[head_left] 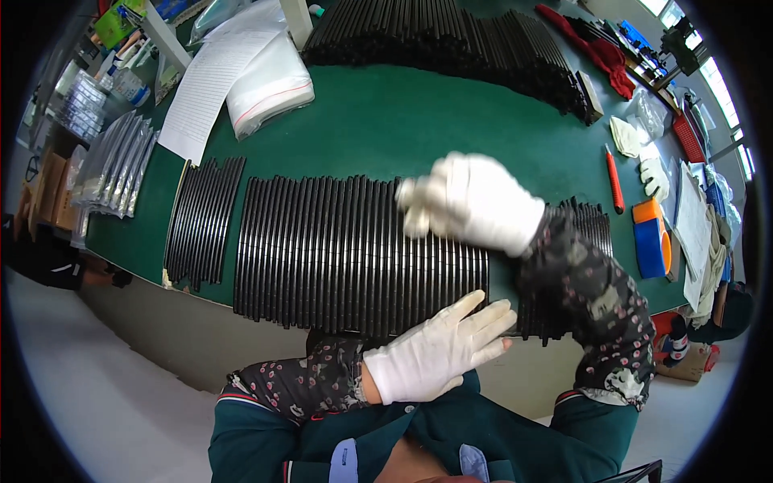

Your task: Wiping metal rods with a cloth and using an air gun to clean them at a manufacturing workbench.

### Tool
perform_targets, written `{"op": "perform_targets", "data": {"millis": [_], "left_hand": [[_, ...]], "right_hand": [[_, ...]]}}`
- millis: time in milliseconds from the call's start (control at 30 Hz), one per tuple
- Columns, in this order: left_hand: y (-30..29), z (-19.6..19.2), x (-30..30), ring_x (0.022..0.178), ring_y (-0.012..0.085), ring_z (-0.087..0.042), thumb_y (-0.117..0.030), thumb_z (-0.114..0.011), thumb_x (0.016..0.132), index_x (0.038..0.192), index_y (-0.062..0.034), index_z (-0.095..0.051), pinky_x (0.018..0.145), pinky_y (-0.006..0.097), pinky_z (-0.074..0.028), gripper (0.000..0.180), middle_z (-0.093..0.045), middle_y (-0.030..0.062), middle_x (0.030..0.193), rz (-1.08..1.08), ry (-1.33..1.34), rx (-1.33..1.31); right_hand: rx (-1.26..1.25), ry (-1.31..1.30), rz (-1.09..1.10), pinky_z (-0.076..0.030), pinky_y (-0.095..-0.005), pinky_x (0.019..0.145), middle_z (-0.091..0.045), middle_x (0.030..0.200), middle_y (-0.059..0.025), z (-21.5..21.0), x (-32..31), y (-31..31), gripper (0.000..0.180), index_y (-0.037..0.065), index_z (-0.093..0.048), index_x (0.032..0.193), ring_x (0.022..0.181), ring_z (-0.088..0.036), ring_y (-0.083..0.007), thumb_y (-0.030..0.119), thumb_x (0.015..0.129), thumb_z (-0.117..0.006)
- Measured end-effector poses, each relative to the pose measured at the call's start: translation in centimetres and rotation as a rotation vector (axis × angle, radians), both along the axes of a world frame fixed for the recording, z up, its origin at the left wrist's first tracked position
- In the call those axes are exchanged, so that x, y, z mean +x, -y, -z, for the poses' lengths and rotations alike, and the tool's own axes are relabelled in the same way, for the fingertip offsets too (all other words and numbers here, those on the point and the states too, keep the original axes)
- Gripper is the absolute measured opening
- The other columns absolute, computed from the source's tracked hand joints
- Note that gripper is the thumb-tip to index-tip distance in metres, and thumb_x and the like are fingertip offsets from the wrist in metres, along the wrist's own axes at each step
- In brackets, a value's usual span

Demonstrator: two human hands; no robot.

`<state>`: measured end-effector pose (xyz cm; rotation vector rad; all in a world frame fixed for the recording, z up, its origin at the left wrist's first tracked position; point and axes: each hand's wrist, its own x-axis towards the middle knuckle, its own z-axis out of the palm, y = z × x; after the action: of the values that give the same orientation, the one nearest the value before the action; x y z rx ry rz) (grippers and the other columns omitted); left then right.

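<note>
A wide row of dark, glossy rods (322,266) lies side by side on the green table, their ends pointing toward and away from me. My left hand (439,350), in a white glove, rests flat with fingers spread at the near right ends of this row. Above the row's right part is my right hand (475,201), gloved in white too, its fingers curled and blurred by motion. Whether anything is in those fingers is hidden. A smaller group of rods (201,221) lies to the left, and another group (592,221) is partly covered by my right forearm.
Large piles of dark rods (451,40) stretch along the far side. Clear plastic bags (270,88) and a printed sheet (209,88) lie far left; bagged rods (121,165) sit beyond. At right are a red cutter knife (614,179), an orange-and-blue tape roll (651,237) and spare gloves (654,177).
</note>
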<state>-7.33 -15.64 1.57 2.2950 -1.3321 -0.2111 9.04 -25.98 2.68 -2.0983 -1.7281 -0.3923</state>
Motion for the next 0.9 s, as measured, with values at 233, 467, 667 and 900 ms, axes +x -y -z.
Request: {"op": "perform_targets", "data": {"millis": [233,467,667,900], "left_hand": [[0.1,1.9,-1.2,0.135,0.0294,-0.032,-0.033,-0.073,0.072,0.132,-0.0057,-0.051,0.113,0.044,-0.024,0.069,-0.04,0.0151,0.139,-0.058,-0.032,-0.089],[-0.5,0.6,0.3,0.132,0.03,-0.036,-0.032,-0.076,0.067,0.128,-0.0048,-0.053,0.109,0.045,-0.028,0.07,-0.043,0.0147,0.135,-0.013,0.001,-0.077],[0.1,-0.2,-0.1,0.132,0.0277,-0.035,-0.036,-0.075,0.07,0.129,-0.0051,-0.053,0.11,0.043,-0.026,0.07,-0.042,0.0136,0.134,-0.023,0.01,-0.023],[0.0,-0.8,0.0,0.132,0.03,-0.036,-0.042,-0.073,0.073,0.131,-0.0049,-0.05,0.109,0.045,-0.029,0.072,-0.041,0.0155,0.136,-0.038,0.039,-0.003]], "right_hand": [[-0.248,-0.43,-0.17,-0.046,-0.0336,0.046,-0.052,0.055,0.0,-0.9,-5.5,-1.6,0.009,0.009,-0.063,0.088,0.046,-0.053,-0.0208,0.015,0.082,-0.067],[0.156,0.087,0.2,-0.051,-0.0355,0.057,-0.058,0.065,-0.0077,0.2,2.9,-0.4,0.019,0.007,-0.062,0.085,0.062,-0.06,-0.0249,0.025,0.082,-0.068],[0.046,0.085,0.013,-0.049,-0.0322,0.049,-0.057,0.061,-0.0024,0.3,-0.5,0.2,0.021,0.009,-0.06,0.091,0.055,-0.058,-0.0192,0.021,0.079,-0.072],[0.364,-0.706,0.536,-0.049,-0.0289,0.08,-0.067,0.097,-0.0101,-2.0,4.3,5.7,0.023,0.003,-0.062,0.106,0.089,-0.063,-0.0177,0.017,0.087,-0.062]]}}
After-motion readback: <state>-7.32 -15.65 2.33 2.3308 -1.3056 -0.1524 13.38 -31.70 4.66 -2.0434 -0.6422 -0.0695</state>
